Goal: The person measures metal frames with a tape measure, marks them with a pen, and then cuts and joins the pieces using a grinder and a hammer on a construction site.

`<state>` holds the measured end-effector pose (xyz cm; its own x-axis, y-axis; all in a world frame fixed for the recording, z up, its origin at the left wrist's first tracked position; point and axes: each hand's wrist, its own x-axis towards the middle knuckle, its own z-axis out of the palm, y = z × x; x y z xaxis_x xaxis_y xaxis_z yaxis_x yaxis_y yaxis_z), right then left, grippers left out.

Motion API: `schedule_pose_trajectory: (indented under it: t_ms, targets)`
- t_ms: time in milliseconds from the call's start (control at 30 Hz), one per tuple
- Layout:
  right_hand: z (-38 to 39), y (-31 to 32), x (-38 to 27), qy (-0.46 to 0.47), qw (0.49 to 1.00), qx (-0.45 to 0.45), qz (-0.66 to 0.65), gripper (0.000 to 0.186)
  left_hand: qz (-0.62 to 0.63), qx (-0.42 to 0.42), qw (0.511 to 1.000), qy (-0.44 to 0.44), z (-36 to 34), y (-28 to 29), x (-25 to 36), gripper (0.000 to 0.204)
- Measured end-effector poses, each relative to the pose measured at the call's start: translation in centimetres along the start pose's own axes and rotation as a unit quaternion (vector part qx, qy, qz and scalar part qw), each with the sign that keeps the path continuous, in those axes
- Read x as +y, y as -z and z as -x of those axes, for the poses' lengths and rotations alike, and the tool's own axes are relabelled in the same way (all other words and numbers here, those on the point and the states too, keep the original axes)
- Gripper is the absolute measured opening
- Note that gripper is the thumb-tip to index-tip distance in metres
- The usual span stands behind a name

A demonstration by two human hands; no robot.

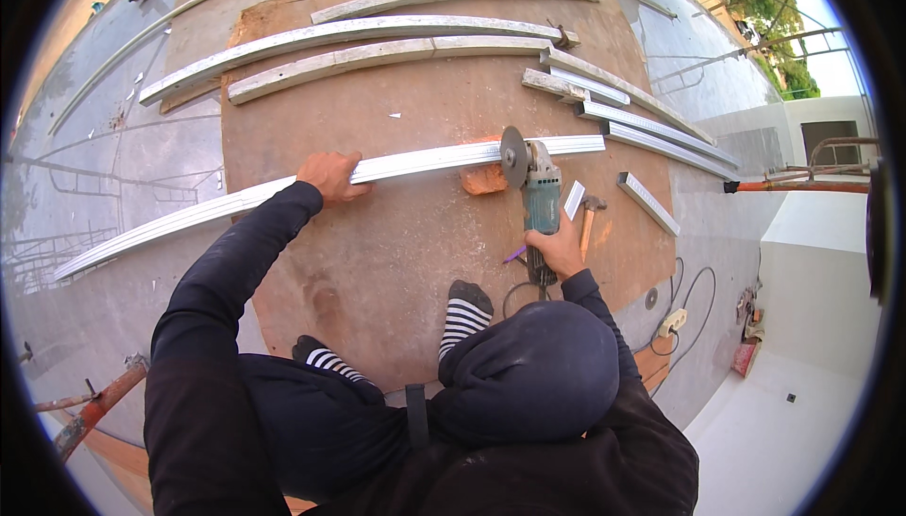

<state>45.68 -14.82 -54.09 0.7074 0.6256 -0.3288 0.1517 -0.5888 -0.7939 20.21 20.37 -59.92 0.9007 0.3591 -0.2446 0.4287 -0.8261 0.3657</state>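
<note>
Looking down at a person's two bare hands over a brown board (377,242) on the floor. A long, ribbed silver metal strip (255,197) crosses the view from 9 o'clock up to 2 o'clock. At 10 o'clock, the left hand (330,179) holds the strip, its fingers bent around it. At 3 o'clock, the right hand (559,246) has its fingers wrapped around the body of a green and black angle grinder (543,197). The grinder points towards 12 o'clock, its round cutting disc (513,156) upright at the strip near the strip's right end; whether disc and metal touch, I cannot tell. An orange block (483,179) lies under the strip at 1 o'clock, just beside the disc. A hammer (589,221) with a wooden handle lies at 3 o'clock, near the right hand. Pale long bars (377,51) lie at 12 o'clock, and silver channels (661,138) at 2 o'clock. Towards 4 o'clock sit a cream power strip (672,321) and a loose disc (651,299).
</note>
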Motion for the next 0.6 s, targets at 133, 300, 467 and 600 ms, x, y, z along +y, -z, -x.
schedule_pose_trajectory:
  t_ms: [133, 300, 467, 600]
  targets:
    - [-0.6, 0.0, 0.1, 0.003, 1.000, 0.005, -0.004, 0.056, -0.004, -0.007, 1.000, 0.006, 0.0, 0.0, 0.1, 0.054]
    - [-1.0, 0.2, 1.0, 0.012, 1.000, 0.004, 0.005, 0.056, -0.007, -0.003, 1.000, -0.003, -0.1, 0.1, 0.2, 0.056]
    - [-0.6, -0.1, 0.0, 0.005, 1.000, 0.002, 0.006, 0.058, -0.011, -0.016, 1.000, 0.006, -0.2, -0.2, -0.2, 0.056]
    - [-0.8, 0.0, 0.6, 0.019, 0.999, 0.012, 0.028, 0.059, -0.011, 0.000, 1.000, -0.008, -0.4, -0.3, -0.1, 0.056]
